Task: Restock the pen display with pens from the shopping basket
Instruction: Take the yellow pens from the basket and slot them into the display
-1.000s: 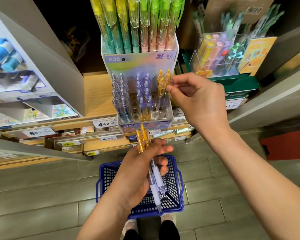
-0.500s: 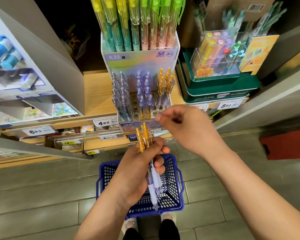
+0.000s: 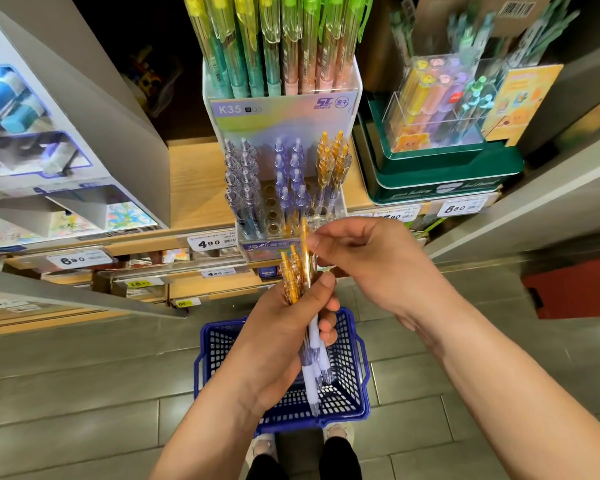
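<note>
Several orange-topped pens (image 3: pixel 293 278) stand bunched in the left hand (image 3: pixel 281 327), whose fingers and thumb curl round their barrels, with the pale grips and tips pointing down over the blue shopping basket (image 3: pixel 352 358) on the floor. The right hand (image 3: pixel 371 261) pinches the top of one pen (image 3: pixel 305 244) between thumb and fingertips. That pen stands higher than its fellows, so the step in hand looks to be drawing a single pen out of the bunch to seat it in the pen display (image 3: pixel 291 129) on the shelf just above. To do this well, the left hand should loosen only enough to let that one barrel slide, or the neighbours may come up with it and drop into the basket or onto the floor. The pull should run straight along the pen's length. The seated orange pens (image 3: pixel 331 161) fill the back of the display's right-hand column, and open sockets seem to remain at its front, so the pen belongs there rather than in the empty holes (image 3: pixel 271 206) of the middle column beside the purple pens (image 3: pixel 293 168). It should go in tip first and upright, pressed down until its top sits level with the row.
</note>
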The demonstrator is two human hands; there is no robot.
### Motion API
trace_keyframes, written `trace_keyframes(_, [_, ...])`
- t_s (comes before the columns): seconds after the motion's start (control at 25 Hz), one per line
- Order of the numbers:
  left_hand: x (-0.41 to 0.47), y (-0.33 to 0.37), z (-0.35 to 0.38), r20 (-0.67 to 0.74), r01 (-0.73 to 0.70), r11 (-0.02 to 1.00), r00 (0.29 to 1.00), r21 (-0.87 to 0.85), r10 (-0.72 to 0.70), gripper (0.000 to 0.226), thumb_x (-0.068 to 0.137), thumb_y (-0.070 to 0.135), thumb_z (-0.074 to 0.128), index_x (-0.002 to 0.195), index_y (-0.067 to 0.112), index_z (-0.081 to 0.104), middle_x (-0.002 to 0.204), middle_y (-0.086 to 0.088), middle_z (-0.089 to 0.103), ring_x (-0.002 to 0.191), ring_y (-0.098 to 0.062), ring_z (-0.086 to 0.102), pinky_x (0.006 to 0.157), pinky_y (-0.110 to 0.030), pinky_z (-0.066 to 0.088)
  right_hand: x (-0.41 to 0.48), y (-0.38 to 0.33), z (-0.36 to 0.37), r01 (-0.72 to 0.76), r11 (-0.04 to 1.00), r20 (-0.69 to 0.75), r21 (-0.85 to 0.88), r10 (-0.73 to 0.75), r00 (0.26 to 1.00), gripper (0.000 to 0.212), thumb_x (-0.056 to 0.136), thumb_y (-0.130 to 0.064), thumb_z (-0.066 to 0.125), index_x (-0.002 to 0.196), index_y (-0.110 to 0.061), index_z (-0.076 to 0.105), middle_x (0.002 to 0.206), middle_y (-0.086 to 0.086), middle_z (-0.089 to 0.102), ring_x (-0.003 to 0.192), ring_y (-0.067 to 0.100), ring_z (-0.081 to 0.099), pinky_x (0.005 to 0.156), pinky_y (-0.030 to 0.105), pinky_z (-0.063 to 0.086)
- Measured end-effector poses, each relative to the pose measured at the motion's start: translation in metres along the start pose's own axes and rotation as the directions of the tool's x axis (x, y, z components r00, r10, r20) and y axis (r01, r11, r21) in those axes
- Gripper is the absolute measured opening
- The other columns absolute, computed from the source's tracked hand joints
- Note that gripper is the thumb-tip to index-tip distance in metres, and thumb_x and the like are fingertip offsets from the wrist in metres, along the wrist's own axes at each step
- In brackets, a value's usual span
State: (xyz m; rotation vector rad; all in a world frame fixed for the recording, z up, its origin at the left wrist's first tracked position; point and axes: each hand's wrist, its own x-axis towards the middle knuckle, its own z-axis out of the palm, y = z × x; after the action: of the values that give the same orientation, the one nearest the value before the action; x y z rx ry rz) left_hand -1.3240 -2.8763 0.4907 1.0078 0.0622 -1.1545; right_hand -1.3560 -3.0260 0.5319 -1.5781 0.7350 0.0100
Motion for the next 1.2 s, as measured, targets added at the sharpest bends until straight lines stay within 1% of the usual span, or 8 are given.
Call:
trace_keyframes(0.12, [0.001,0.000,0.003,0.004,-0.016,1.000,1.000,0.012,0.016,0.013,0.086,0.030,0.076,0.083,0.019,0.071,0.075,-0.001,0.059,0.058,-0.012,0.049,0.055,-0.024,0.046,0.006,-0.011,-0.007,0.052,0.989,-0.083,0.135,-0.041,0.996,0.013,0.088,-0.016,0.074,0.097,-0.006,0.075,0.074,0.004,0.074,0.063,0.012,0.069,0.064,0.025,0.061])
trace_keyframes(0.36, [-0.001,-0.003,0.002,-0.001,-0.006,1.000,1.000,0.008,0.006,0.011,0.087,0.028,0.074,0.083,0.018,0.070,0.075,-0.001,0.059,0.057,-0.012,0.048,0.054,-0.024,0.046,0.012,-0.034,-0.037,0.285,0.925,-0.256,0.252,-0.220,0.941,0.009,0.087,-0.002,0.073,0.096,-0.004,0.070,0.069,0.002,0.074,0.067,0.015,0.071,0.071,0.028,0.061])
trace_keyframes(0.52, [0.000,-0.006,0.001,-0.021,0.014,1.000,1.000,-0.006,-0.014,0.012,0.087,0.029,0.074,0.084,0.018,0.072,0.077,-0.001,0.060,0.058,-0.012,0.048,0.054,-0.024,0.045,0.020,-0.040,-0.042,0.434,0.900,-0.406,0.034,-0.385,0.829,0.010,0.089,-0.009,0.075,0.097,-0.011,0.071,0.072,-0.004,0.075,0.071,0.014,0.074,0.071,0.027,0.061])
trace_keyframes(0.68, [0.002,-0.006,0.001,-0.039,0.022,1.000,0.999,-0.014,-0.022,0.010,0.087,0.028,0.073,0.082,0.019,0.074,0.076,-0.001,0.060,0.058,-0.011,0.049,0.053,-0.023,0.045,0.024,-0.034,-0.032,0.504,0.843,-0.381,-0.189,-0.536,0.754,0.016,0.088,-0.016,0.078,0.092,-0.029,0.068,0.082,-0.008,0.074,0.078,0.010,0.073,0.079,0.026,0.060])
trace_keyframes(0.84, [0.004,-0.004,0.001,-0.055,0.028,1.000,0.998,-0.011,-0.029,0.011,0.088,0.027,0.073,0.082,0.018,0.072,0.076,-0.002,0.061,0.057,-0.011,0.049,0.053,-0.024,0.046,0.029,-0.023,-0.021,0.500,0.782,-0.283,-0.372,-0.608,0.742,0.016,0.085,-0.022,0.080,0.094,-0.031,0.070,0.081,-0.020,0.070,0.079,-0.001,0.070,0.077,0.012,0.054])
trace_keyframes(1.0, [0.006,-0.002,0.000,-0.061,0.049,0.998,0.997,-0.044,-0.052,0.010,0.091,0.022,0.068,0.090,0.013,0.072,0.077,-0.005,0.063,0.057,-0.013,0.051,0.052,-0.025,0.046,0.032,-0.012,-0.015,0.452,0.722,-0.196,-0.524,-0.618,0.761,0.010,0.086,-0.023,0.080,0.094,-0.021,0.074,0.076,-0.019,0.067,0.086,-0.005,0.066,0.072,0.000,0.046])
trace_keyframes(1.12, [0.007,-0.002,-0.001,-0.063,0.060,0.997,0.996,-0.054,-0.064,0.016,0.097,0.017,0.063,0.096,0.009,0.075,0.078,-0.006,0.064,0.057,-0.014,0.052,0.052,-0.027,0.047,0.034,-0.010,-0.014,0.424,0.727,-0.208,-0.540,-0.603,0.770,0.010,0.086,-0.026,0.079,0.094,-0.022,0.074,0.072,-0.022,0.063,0.085,-0.006,0.065,0.070,-0.002,0.044])
trace_keyframes(1.2, [0.007,-0.002,-0.001,-0.066,0.060,0.997,0.996,-0.052,-0.063,0.018,0.098,0.017,0.062,0.097,0.009,0.078,0.078,-0.006,0.065,0.057,-0.014,0.052,0.052,-0.026,0.047,0.034,-0.009,-0.015,0.395,0.731,-0.205,-0.557,-0.582,0.787,0.010,0.086,-0.029,0.079,0.092,-0.023,0.073,0.072,-0.019,0.065,0.074,-0.005,0.066,0.069,-0.001,0.044])
